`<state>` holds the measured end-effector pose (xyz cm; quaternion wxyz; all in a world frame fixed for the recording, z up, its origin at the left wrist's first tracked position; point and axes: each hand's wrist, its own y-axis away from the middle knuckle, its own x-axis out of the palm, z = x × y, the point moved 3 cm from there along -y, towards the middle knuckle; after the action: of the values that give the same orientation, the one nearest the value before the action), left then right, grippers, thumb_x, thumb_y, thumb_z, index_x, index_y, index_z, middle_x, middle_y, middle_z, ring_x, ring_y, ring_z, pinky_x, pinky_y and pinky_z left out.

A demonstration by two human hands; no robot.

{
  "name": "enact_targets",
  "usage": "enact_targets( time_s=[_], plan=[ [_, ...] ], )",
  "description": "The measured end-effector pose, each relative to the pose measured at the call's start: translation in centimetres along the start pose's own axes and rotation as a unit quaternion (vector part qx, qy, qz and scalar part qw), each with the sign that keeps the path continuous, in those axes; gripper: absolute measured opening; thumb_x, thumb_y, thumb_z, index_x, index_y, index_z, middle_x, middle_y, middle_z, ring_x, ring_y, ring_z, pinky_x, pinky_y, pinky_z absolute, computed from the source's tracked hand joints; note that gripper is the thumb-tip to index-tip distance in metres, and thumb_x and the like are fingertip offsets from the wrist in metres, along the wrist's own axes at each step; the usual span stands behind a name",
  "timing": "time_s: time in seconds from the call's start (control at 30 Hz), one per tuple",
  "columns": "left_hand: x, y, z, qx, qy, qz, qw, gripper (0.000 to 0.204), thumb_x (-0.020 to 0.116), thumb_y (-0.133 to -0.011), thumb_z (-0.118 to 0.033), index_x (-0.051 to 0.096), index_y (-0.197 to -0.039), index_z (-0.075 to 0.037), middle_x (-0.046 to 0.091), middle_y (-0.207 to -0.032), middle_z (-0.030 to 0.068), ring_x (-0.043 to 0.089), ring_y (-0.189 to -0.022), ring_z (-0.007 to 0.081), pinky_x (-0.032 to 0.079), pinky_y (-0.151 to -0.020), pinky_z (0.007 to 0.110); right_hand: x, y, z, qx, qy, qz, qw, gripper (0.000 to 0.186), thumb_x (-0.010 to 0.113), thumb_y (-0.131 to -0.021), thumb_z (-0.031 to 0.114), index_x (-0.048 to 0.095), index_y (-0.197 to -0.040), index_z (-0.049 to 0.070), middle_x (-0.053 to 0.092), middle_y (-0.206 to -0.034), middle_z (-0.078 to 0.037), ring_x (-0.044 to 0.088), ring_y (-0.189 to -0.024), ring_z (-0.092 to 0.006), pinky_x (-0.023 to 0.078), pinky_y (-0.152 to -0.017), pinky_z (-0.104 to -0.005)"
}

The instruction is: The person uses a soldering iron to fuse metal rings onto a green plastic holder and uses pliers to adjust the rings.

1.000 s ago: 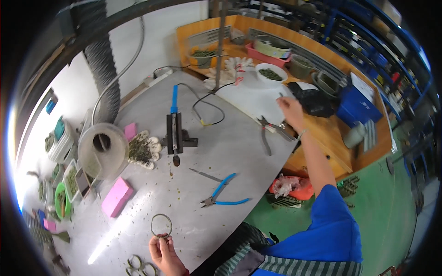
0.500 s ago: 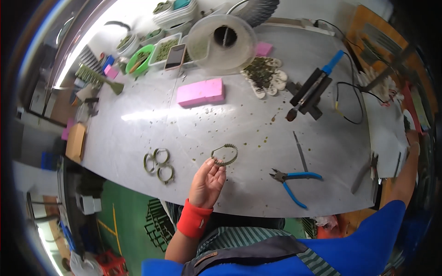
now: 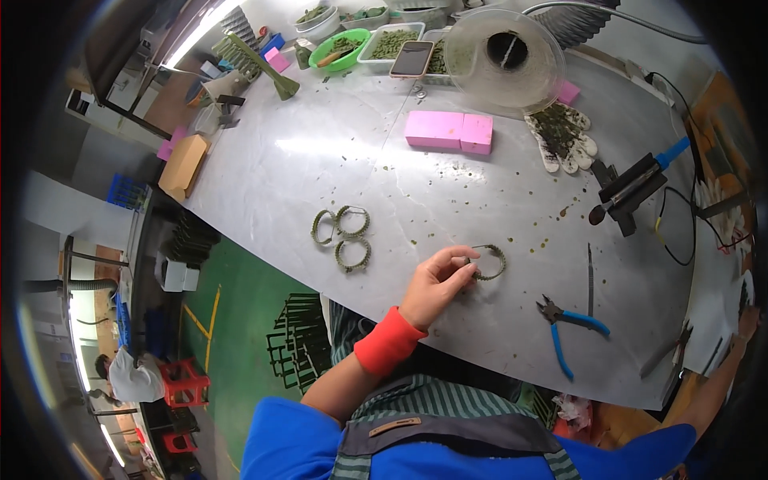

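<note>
My left hand (image 3: 442,280), with a red wristband, pinches the left side of a dark green ring-shaped band (image 3: 503,262) with a notched edge. The band's ring has a thin, plain stretch at its top. Left of it, three similar green rings (image 3: 353,255) lie grouped on the table. Blue-handled cutting pliers (image 3: 582,320) lie right of my left hand, handles apart, beside a thin dark file-like tool (image 3: 590,280). At the far right edge, my right hand (image 3: 748,322) reaches over a white surface. Its fingers are too small and dim to make out.
Pink blocks (image 3: 436,130), a stained white glove (image 3: 562,138) and a black holder with a blue-handled tool (image 3: 632,188) sit farther back. Behind stand a clear round tub (image 3: 472,60), a phone (image 3: 412,59) and a green bowl (image 3: 352,60). Green crumbs dot the grey table (image 3: 320,168).
The whole view has swung left, so the scene sits farther right. My left hand has turned from palm-up to back-up, still gripping the band. My right hand stays far out right.
</note>
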<state>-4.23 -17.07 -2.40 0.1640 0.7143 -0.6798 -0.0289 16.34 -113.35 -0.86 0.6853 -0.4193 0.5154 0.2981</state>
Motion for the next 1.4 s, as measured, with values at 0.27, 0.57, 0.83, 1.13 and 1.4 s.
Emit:
enact_targets(
  time_s=[0.27, 0.57, 0.83, 1.13, 1.4],
  plan=[
    [-1.2, 1.1, 0.0, 0.167, -0.222, -0.001, 0.961, 0.031, 0.069, -0.095, -0.007, 0.064, -0.125, -0.006, 0.067, -0.096, 0.0069, 0.067, -0.083, 0.0165, 0.056, -0.073, 0.032, -7.1, 5.6, 4.7, -0.023, -0.251, -0.082, 0.964, 0.042, 0.052, -0.103, 0.029, 0.059, -0.135, 0.003, 0.069, -0.115, -0.003, 0.065, -0.103, -0.0208, 0.052, -0.086, -0.0379],
    [-2.3, 1.4, -0.2, 0.314, -0.445, -0.009, 0.839, 0.027, 0.079, -0.081, -0.007, 0.07, -0.106, -0.005, 0.058, -0.106, 0.0151, 0.06, -0.089, 0.0305, 0.052, -0.078, 0.038, -11.6, 23.2, 23.4, 0.118, -0.466, 0.024, 0.876, 0.041, 0.061, -0.099, 0.027, 0.064, -0.135, 0.007, 0.069, -0.113, -0.001, 0.061, -0.088, -0.0053, 0.047, -0.074, -0.0237],
    [-2.1, 1.1, -0.8, 0.326, -0.426, 0.041, 0.843, 0.02, 0.071, -0.082, 0.005, 0.067, -0.101, -0.001, 0.061, -0.104, 0.0144, 0.061, -0.093, 0.0346, 0.052, -0.082, 0.04, -11.1, 43.1, 43.7, -0.007, -0.542, 0.229, 0.808, 0.026, 0.066, -0.099, 0.013, 0.068, -0.121, 0.001, 0.071, -0.097, -0.005, 0.069, -0.083, -0.0121, 0.055, -0.075, -0.0254],
    [-3.2, 0.8, -0.3, 0.228, -0.392, 0.037, 0.891, 0.017, 0.074, -0.082, 0.002, 0.062, -0.094, -0.001, 0.06, -0.102, 0.0149, 0.061, -0.083, 0.0302, 0.05, -0.074, 0.035, -13.4, 33.8, 33.1, 0.022, -0.405, -0.081, 0.91, 0.023, 0.065, -0.098, 0.01, 0.068, -0.115, -0.005, 0.065, -0.082, -0.003, 0.058, -0.069, -0.0097, 0.048, -0.064, -0.0265],
    [-3.8, 0.3, -0.1, 0.237, -0.53, 0.059, 0.812, 0.029, 0.075, -0.092, -0.023, 0.068, -0.114, -0.005, 0.069, -0.104, 0.0167, 0.065, -0.087, 0.0296, 0.053, -0.074, 0.041, -12.4, 22.0, 16.9, 0.192, -0.35, -0.144, 0.905, 0.05, 0.07, -0.091, 0.028, 0.061, -0.125, -0.008, 0.075, -0.094, -0.018, 0.074, -0.079, -0.0252, 0.056, -0.077, -0.0368]
  ],
)
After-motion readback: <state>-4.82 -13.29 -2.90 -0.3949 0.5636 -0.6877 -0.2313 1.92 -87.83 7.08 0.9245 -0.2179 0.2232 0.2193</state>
